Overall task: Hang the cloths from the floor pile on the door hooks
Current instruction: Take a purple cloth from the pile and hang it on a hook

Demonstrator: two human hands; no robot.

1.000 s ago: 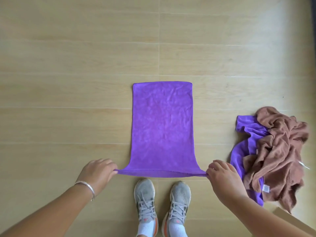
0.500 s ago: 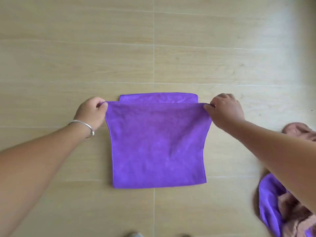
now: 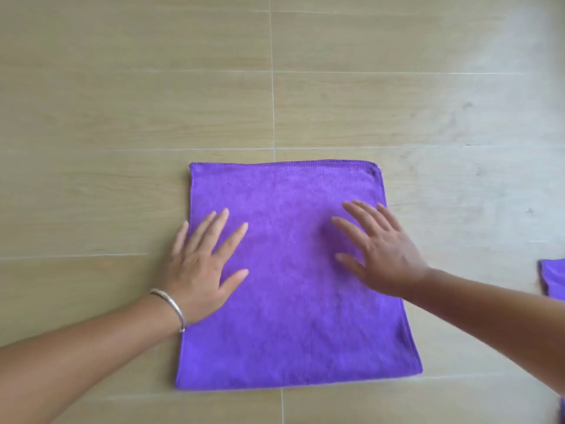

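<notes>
A purple cloth (image 3: 293, 301) lies folded in half and flat on the wood-look floor, its stitched edges together at the far side. My left hand (image 3: 204, 267) rests flat on its left part, fingers spread and straight, one finger over the cloth's left edge. My right hand (image 3: 379, 249) lies flat on the right part, fingers spread. Neither hand grips anything. A silver bracelet sits on my left wrist. No door or hooks are in view.
At the right edge a corner of another purple cloth (image 3: 553, 278) from the pile shows. Pale floor planks (image 3: 122, 117) surround the folded cloth on all sides.
Both hands carried the near edge over to the far edge, folding the cloth in half, then let go of the corners. They now lie flat on top of it.
</notes>
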